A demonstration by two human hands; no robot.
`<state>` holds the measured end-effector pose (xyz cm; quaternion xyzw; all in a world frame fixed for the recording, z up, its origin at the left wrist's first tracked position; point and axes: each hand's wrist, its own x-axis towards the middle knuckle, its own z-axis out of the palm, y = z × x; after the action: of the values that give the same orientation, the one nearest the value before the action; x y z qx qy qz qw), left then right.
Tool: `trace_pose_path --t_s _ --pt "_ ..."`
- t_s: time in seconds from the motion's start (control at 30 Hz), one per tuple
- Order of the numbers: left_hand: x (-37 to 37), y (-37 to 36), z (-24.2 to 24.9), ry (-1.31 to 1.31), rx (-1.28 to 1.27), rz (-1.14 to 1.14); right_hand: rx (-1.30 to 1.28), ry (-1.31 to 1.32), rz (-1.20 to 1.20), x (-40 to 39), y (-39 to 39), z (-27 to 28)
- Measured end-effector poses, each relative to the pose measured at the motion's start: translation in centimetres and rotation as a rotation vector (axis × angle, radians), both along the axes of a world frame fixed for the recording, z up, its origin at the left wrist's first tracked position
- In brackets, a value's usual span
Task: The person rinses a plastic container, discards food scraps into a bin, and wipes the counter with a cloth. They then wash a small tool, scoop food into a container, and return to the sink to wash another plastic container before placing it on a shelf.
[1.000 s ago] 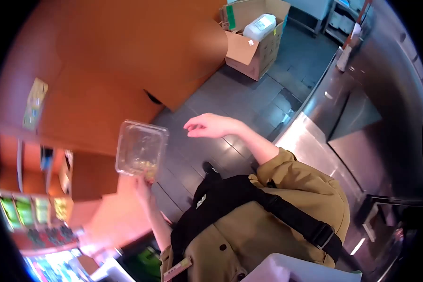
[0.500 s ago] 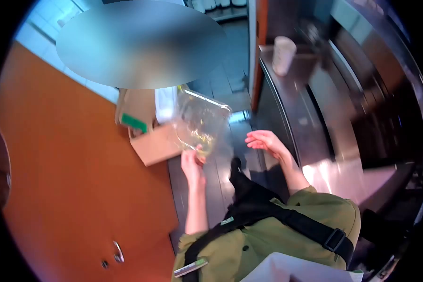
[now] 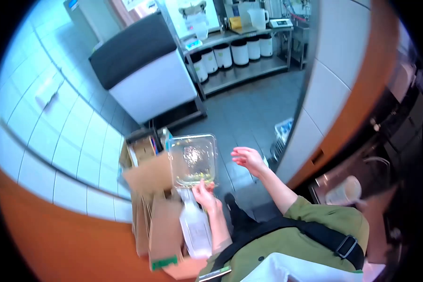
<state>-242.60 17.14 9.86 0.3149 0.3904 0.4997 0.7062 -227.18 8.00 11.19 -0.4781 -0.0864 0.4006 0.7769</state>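
A clear square plastic container (image 3: 192, 157), with some yellow-green bits along its lower side, is held up at its near edge by my left hand (image 3: 207, 195). The fingers of that hand are closed on the rim. To the right of the container, apart from it, my right hand (image 3: 249, 159) is raised with nothing in it and its fingers loosely stretched out. Below the container, a translucent plastic vessel (image 3: 195, 230) lies beside my left forearm, against the cardboard boxes (image 3: 165, 228).
A white chest with a dark lid (image 3: 150, 91) stands ahead left. Behind is a metal shelf (image 3: 249, 73) with white bins (image 3: 223, 56). A tiled wall (image 3: 75, 150) runs along the left, a wall edge (image 3: 333, 84) on the right. A cup (image 3: 348, 190) stands lower right.
The view has moved forward into the doorway, showing the room beyond. The container is now more upright in my left hand. My right hand stays raised and empty. The boxes appear lower in view.
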Motion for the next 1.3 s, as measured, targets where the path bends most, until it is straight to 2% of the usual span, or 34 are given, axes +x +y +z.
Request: trace_pose_path --t_s 0.07,0.13,0.2,0.3,0.4,0.43,0.57,0.63,0.73,0.8,0.9,0.93,1.0,1.07,1.1,1.2,1.27,1.3 --pt "7.7 6.0 -0.9 -0.015 0.047 -0.027 -0.003 0.014 -0.095 7.3 5.2 -0.1" --pt "15.2 10.1 1.5 0.006 0.126 -0.163 -0.062 0.013 -0.237 15.9 8.2 0.6" --pt "22.2 12.8 3.9 0.002 0.194 -0.328 0.072 -0.095 -0.391 24.0 10.0 4.4" --pt "34.0 13.9 5.5 -0.008 0.156 -0.596 0.122 -0.279 -0.666 33.6 9.4 7.8" --pt "45.6 13.2 3.8 0.003 0.022 -0.902 0.007 -0.295 -0.999 42.9 6.6 6.4" --pt "49.3 13.0 3.1 0.021 -0.019 -0.993 0.003 -0.273 -1.042 45.8 5.4 5.1" --pt "63.2 12.9 0.3 0.186 -0.125 -1.271 -0.079 -0.084 -1.023 57.4 1.1 -2.8" --pt "72.1 12.9 1.1 0.236 -0.068 -1.403 -0.125 -0.073 -0.979 63.9 -1.3 -2.3" --pt "84.0 12.1 2.6 0.258 0.044 -1.490 -0.189 -0.136 -0.943 72.5 -4.5 1.0" --pt "91.6 12.0 2.8 0.243 0.032 -1.479 -0.259 -0.187 -0.841 79.5 -5.0 3.2" --pt "103.8 11.6 2.1 0.284 0.111 -1.538 -0.214 -0.261 -0.717 92.1 -5.4 1.6" --pt "107.9 10.6 2.7 0.305 0.177 -1.550 -0.209 -0.324 -0.704 95.9 -5.6 1.6" --pt "117.2 9.0 1.0 0.320 0.349 -1.635 -0.493 -0.428 -0.617 104.2 -7.9 -0.1" --pt "125.9 5.0 1.3 0.266 0.455 -1.710 -0.569 -0.468 -0.861 110.6 -11.1 -0.5" --pt "130.1 2.1 2.1 0.278 0.442 -1.779 -0.587 -0.424 -1.089 112.6 -12.8 1.1" --pt "140.5 -8.8 4.8 0.170 0.495 -2.027 -0.778 -0.479 -1.325 117.3 -22.5 2.2" --pt "146.3 -16.0 5.0 0.124 0.499 -2.265 -0.956 -0.456 -1.284 118.1 -29.3 1.7" --pt "148.9 -19.7 5.1 0.097 0.486 -2.366 -0.878 -0.301 -1.308 118.3 -31.6 2.7"
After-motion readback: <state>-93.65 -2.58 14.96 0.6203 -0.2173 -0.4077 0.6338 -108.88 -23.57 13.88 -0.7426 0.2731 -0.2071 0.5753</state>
